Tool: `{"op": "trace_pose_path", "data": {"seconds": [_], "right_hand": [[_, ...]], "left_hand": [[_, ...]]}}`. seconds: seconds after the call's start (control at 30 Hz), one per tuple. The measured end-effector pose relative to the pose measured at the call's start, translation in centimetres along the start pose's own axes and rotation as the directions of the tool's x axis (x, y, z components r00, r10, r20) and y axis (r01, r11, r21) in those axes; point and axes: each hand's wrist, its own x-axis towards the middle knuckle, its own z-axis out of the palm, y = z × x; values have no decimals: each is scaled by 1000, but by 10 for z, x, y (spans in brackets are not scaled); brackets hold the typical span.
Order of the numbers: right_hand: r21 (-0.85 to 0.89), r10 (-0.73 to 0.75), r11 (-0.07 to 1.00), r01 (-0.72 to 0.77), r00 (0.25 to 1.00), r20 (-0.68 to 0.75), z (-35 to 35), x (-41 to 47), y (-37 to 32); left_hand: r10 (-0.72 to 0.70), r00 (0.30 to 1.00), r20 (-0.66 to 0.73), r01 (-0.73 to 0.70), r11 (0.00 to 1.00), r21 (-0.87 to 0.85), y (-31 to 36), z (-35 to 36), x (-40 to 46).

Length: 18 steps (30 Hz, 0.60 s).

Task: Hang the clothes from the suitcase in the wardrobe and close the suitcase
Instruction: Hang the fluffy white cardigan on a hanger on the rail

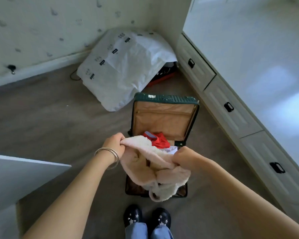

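Observation:
A dark green suitcase lies open on the floor in front of my feet, its tan-lined lid propped up on the far side. Above it I hold a fluffy pale pink garment stretched between both hands. My left hand grips its left edge and my right hand grips its right edge. The garment hangs down and hides most of the suitcase's near half. A red garment and a bit of white fabric lie in the suitcase behind it.
The white wardrobe with drawers and black handles runs along the right. A big white plastic bag leans in the far corner. A white panel juts in at the left. My dark shoes stand on the grey carpet.

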Motion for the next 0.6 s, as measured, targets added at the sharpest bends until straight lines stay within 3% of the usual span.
{"op": "trace_pose_path", "data": {"seconds": [0.17,0.33,0.6], "right_hand": [[-20,-8,1000,5,990,-141,-55,-66,-34],[-254,-155,960,114,977,-148,-100,-129,-75],[-315,-289,924,216,935,-206,-165,-244,-153]], "left_hand": [[87,993,-79,-96,988,-118,50,-59,-26],[185,967,-175,-199,978,-66,99,-132,-54],[277,895,-350,-318,946,-64,147,-259,-121]]}}
